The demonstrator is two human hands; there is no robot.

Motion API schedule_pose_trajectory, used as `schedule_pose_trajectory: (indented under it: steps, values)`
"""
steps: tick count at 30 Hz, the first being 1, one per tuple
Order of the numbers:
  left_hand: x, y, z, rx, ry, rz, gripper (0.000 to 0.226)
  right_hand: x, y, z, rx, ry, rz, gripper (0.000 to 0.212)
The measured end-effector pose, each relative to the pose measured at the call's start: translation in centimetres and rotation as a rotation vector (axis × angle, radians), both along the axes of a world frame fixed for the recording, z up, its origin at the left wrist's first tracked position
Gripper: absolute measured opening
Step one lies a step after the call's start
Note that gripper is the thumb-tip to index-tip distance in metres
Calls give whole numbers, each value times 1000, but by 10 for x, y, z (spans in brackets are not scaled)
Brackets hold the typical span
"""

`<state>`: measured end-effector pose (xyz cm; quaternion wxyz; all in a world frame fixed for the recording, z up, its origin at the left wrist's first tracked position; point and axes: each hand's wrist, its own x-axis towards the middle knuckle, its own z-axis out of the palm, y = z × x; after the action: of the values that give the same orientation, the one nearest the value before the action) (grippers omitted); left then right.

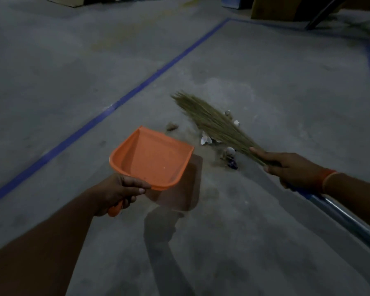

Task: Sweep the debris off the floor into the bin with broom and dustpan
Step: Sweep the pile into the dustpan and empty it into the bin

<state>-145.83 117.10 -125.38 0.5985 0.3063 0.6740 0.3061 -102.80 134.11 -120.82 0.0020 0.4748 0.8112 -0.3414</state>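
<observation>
The person holds both tools above a concrete floor marked with blue tape lines. The left hand has its grip curled round the handle of the orange dustpan, thumb lying along the rear rim. The pan appears lifted clear of the floor, casting a shadow beneath it, and its open mouth faces away from the person. Inside it looks nearly empty; only a speck or two shows.

The right hand has its grip wrapped round the broom where the grass bristles meet the blue and metal handle, which runs off toward the lower right edge of the view. The bristle fan angles up and left, lying over the litter.

The debris sits on the floor just to the right of the dustpan: crumpled white scraps, a dark wrapper, a brownish lump near the pan's far corner, and a haze of dust. It is loosely gathered rather than scattered wide.

Assessment: the gathering stage appears largely done. Collection has not begun, since the pan holds almost nothing and is not set down at the pile. Remaining: lower the pan edge to the floor beside the heap, sweep the litter in, and carry it to the bin, which is not identifiable in view. Boxes stand along the far edge.
</observation>
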Motion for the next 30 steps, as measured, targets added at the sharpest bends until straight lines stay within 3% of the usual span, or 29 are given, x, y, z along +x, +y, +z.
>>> schedule_pose_trajectory:
  steps: [7, 12, 18, 23, 30]
  values:
    - [-8, -24, 3, 19, -36, 36, 21, -84, -4, -12, -29, -52, 154, 59]
    - [-2, -28, 14, 18, -48, -23, 21, -90, -23, -12, -39, -132, 85, 59]
    - [-4, -34, 17, 18, -31, -68, 20, -37, -50, -1, -42, -148, 1, 58]
    - [-7, -35, 20, 22, -7, -85, 21, 25, -75, 25, -82, -17, -125, 53]
    - [-16, -31, 10, 7, 13, -89, 21, 80, -54, 19, -37, -2, -275, 57]
